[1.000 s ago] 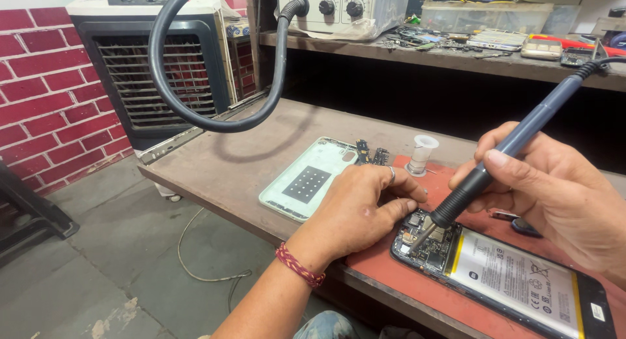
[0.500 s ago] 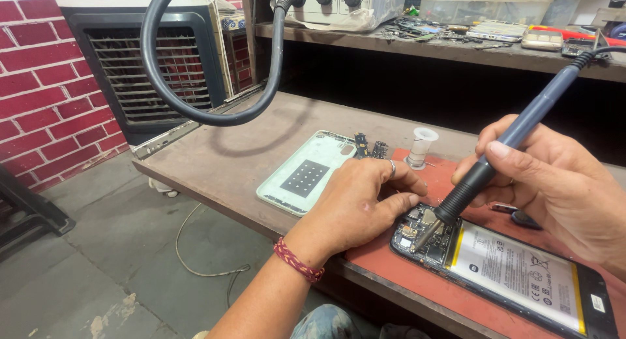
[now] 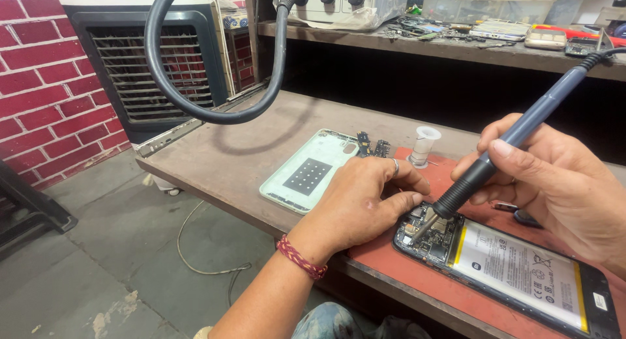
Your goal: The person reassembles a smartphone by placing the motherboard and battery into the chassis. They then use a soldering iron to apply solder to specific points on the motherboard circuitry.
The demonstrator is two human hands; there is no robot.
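Little has moved since the earlier frame: the right hand [image 3: 561,182] still grips the soldering iron [image 3: 495,156], tip on the opened phone [image 3: 508,267] on the worktop [image 3: 248,156]. The left hand [image 3: 358,202], fingers curled, steadies the phone's top edge. Its green back cover [image 3: 306,172] lies detached nearby, so reassembly remains.

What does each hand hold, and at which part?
The right hand holds a soldering iron by its dark handle, above the ribbed grip. The left hand holds nothing; it rests beside the opened phone, fingers at its top edge.
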